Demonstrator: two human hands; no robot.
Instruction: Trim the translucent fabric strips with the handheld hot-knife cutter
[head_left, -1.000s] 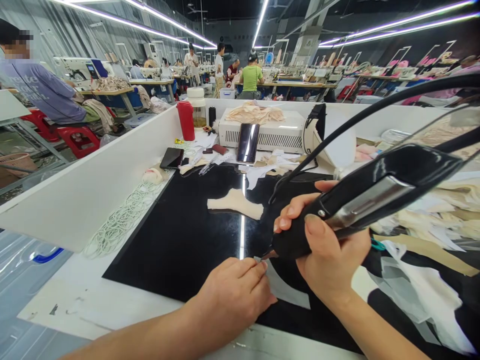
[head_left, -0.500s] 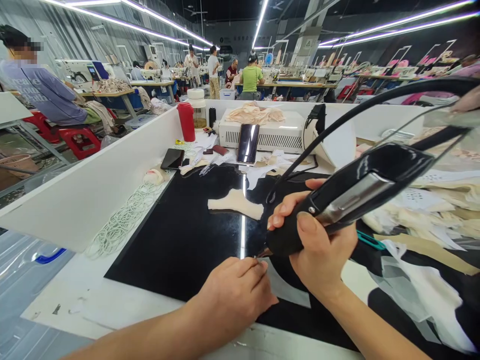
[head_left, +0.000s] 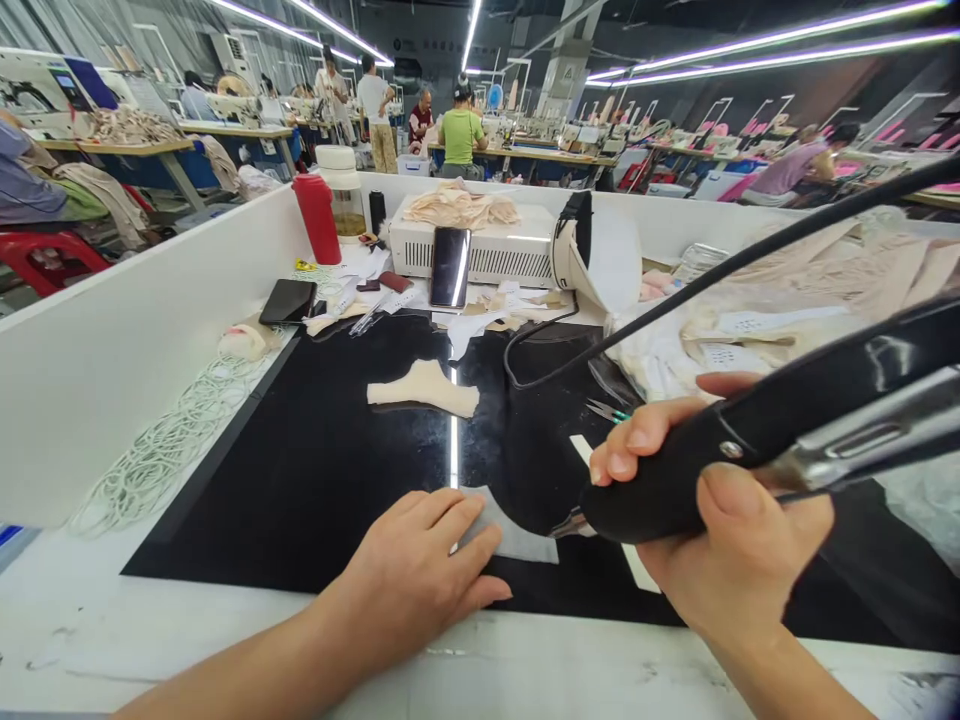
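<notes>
On the black mat point(head_left: 300, 480), my left hand point(head_left: 420, 550) lies palm down with its fingers stretched out. Its fingertips rest on a thin grey fabric piece point(head_left: 521, 538). My right hand point(head_left: 742, 560) is wrapped round a black corded tool point(head_left: 660, 490) that looks like a glue gun, with a silver lever and a metal nozzle. The nozzle points left and down, close to the right end of the grey piece; whether it touches cannot be made out. Farther back lies a cream fabric piece point(head_left: 424, 388). A white strip point(head_left: 641, 570) is partly hidden behind the tool.
Small scissors point(head_left: 604, 410) lie just beyond my right hand. The black cord point(head_left: 652, 310) loops across the mat. Pale green cord point(head_left: 172, 440) is piled at left. Behind stand a phone point(head_left: 450, 268), a white vented box point(head_left: 510, 250) and a red cup point(head_left: 316, 220). Fabric heaps point(head_left: 780, 320) lie right.
My right hand has moved the tool away from my left fingers, to the right. My left fingers have spread out onto the grey piece. The view has shifted right.
</notes>
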